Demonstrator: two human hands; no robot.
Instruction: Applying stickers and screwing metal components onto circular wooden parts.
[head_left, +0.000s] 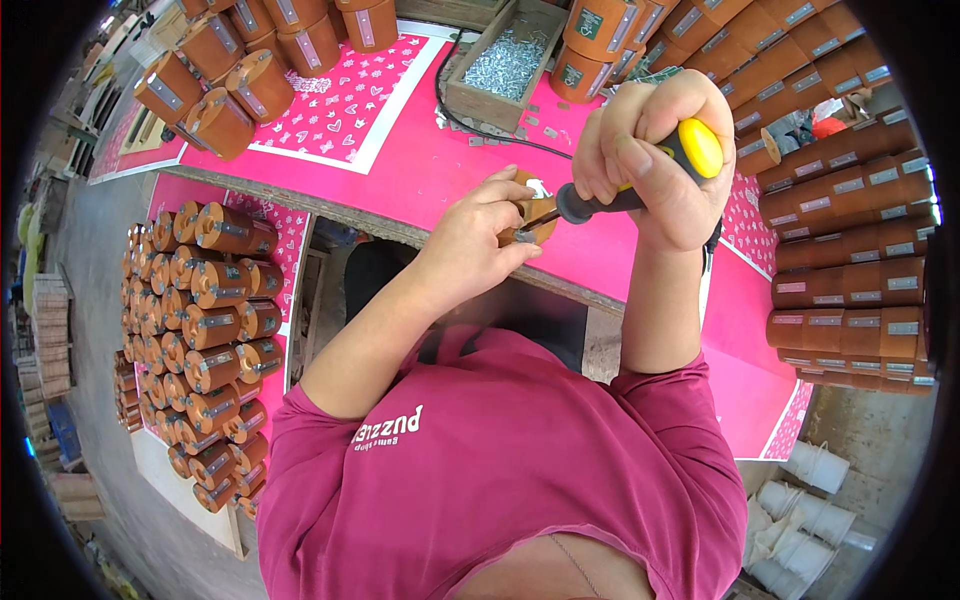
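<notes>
My right hand (655, 150) is wrapped round the handle of a black and yellow screwdriver (590, 205), held at a slant above the pink table. Its shaft points down and left to a small orange-brown wooden cylinder (540, 212) near the table's front edge. Around the left side of that cylinder are the fingers of my left hand (468, 238), steadying it. The screwdriver's tip is at the cylinder's end face beside my left fingers; whether a screw sits under it is too small to tell.
A wooden box (482, 104) of small silvery metal parts stands at the back, with flat metal plates (480, 141) and a black cable (500, 130) near it. Stacked wooden cylinders with metal strips crowd the back left (262, 85), left (212, 312) and right (850, 240). White rolls (815, 467) lie lower right.
</notes>
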